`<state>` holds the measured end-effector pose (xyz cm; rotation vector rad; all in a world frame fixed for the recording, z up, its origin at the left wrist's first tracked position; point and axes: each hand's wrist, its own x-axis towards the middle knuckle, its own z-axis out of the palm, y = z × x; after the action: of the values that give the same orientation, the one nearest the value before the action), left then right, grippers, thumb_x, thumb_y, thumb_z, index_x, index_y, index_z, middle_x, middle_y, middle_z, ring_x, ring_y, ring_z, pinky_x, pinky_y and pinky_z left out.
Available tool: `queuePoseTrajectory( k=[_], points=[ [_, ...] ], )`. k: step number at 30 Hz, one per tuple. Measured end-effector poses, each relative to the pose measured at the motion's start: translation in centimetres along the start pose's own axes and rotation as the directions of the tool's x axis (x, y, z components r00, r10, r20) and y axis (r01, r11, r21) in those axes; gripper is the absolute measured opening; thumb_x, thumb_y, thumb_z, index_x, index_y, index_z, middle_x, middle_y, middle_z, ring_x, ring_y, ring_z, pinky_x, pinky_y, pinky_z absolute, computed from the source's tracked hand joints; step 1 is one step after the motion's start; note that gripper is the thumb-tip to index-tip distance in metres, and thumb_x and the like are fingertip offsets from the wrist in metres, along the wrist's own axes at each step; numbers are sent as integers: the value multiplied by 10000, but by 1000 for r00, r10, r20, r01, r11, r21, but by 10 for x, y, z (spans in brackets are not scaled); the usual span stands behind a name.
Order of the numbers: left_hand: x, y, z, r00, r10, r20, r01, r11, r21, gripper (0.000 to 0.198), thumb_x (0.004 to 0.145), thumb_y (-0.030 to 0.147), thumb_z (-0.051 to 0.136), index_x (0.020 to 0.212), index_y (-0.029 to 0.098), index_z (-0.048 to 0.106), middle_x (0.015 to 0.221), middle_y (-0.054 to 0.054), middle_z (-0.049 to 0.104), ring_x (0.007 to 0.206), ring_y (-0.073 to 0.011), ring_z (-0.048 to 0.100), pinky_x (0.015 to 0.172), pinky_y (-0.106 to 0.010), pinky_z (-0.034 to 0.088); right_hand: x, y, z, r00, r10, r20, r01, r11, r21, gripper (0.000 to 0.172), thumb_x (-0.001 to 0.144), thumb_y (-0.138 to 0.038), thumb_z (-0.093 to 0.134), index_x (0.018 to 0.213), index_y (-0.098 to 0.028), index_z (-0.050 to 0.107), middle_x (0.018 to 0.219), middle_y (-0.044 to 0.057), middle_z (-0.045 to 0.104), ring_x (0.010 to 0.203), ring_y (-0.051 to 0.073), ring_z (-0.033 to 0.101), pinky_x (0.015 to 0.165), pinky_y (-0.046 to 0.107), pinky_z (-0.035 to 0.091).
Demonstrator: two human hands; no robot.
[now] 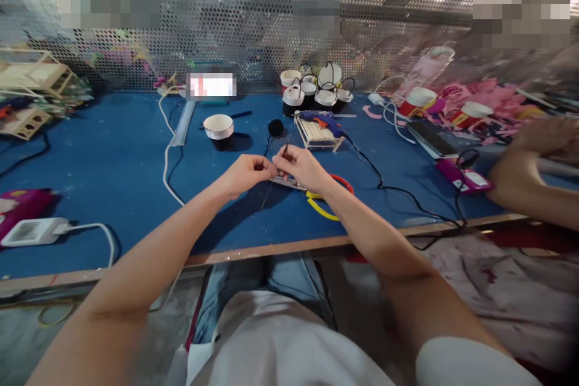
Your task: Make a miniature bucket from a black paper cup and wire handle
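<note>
Near the middle of the blue table, my left hand [252, 175] and my right hand [304, 167] meet with fingertips pinched. A short dark tip [285, 148] pokes up from my right fingers. What my left fingers pinch is too small to make out; a thin strand hangs below them. Just beyond my hands is a round black piece [275, 128] with a thin dark stem running toward my fingers. Scissors with yellow and red handles [322, 207] lie under my right hand and wrist. A black-and-white cup [218, 126] stands farther left.
A blue glue gun [332, 126] rests on a small wooden rack [312, 137], its cord running right. Several cups with black handles [325, 96] stand behind. A phone [432, 139], pink scraps [470, 99] and another person's arm [529, 175] are right. White cable [165, 169] crosses left.
</note>
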<state>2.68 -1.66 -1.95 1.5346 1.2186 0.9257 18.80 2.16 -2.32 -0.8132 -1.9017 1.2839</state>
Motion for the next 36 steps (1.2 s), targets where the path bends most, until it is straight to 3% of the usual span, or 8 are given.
queuePoseTrajectory(
  k=[3, 10, 18, 27, 32, 36],
  points=[
    [0, 0, 0, 1000, -19, -21, 19, 1000, -16, 221, 648, 333, 648, 664, 120, 594, 585, 6, 555, 530, -75, 435, 523, -213, 331, 0, 1, -1, 999, 28, -20, -29, 999, -22, 297, 789, -445, 559, 724, -168, 473, 519, -47, 502, 442, 59, 458, 437, 189, 394],
    [2, -4, 3, 996, 86, -35, -87, 996, -3, 223, 658, 332, 640, 675, 111, 610, 639, -7, 597, 608, -100, 507, 615, -239, 387, 0, 1, 4, 988, 28, -153, -48, 990, -129, 394, 758, -538, 554, 649, -169, 468, 442, -65, 446, 377, 41, 390, 391, 180, 326],
    [3, -7, 4, 994, 103, -33, -103, 995, -7, 216, 670, 335, 636, 636, 125, 601, 610, 7, 578, 598, -99, 506, 602, -234, 386, 0, 1, 6, 979, 9, -205, -50, 980, -194, 431, 719, -573, 576, 615, -170, 465, 453, -56, 442, 402, 49, 377, 407, 196, 318],
    [0, -1, 0, 1000, -7, -7, 6, 996, -89, 198, 675, 322, 641, 654, 130, 599, 557, 29, 493, 456, -51, 315, 433, -219, 208, 2, 7, 0, 999, -37, -11, 37, 999, 13, 310, 763, -460, 589, 770, -162, 506, 649, -15, 567, 501, 58, 485, 479, 198, 427],
    [-1, 1, -7, 996, 52, 67, -52, 999, 2, 220, 711, 345, 602, 698, 126, 620, 585, 18, 506, 477, -54, 344, 446, -208, 236, 2, 5, 0, 998, 8, -61, -13, 998, -68, 339, 768, -487, 568, 728, -157, 501, 535, -45, 501, 459, 53, 452, 445, 189, 396],
    [-1, 3, -11, 991, 132, 25, -134, 973, 186, 202, 717, 316, 580, 692, 122, 628, 635, -2, 575, 569, -80, 456, 552, -209, 353, 1, 3, 0, 999, 8, -53, -16, 991, -135, 356, 784, -507, 537, 715, -160, 492, 496, -56, 475, 438, 49, 436, 448, 189, 386]
  ],
)
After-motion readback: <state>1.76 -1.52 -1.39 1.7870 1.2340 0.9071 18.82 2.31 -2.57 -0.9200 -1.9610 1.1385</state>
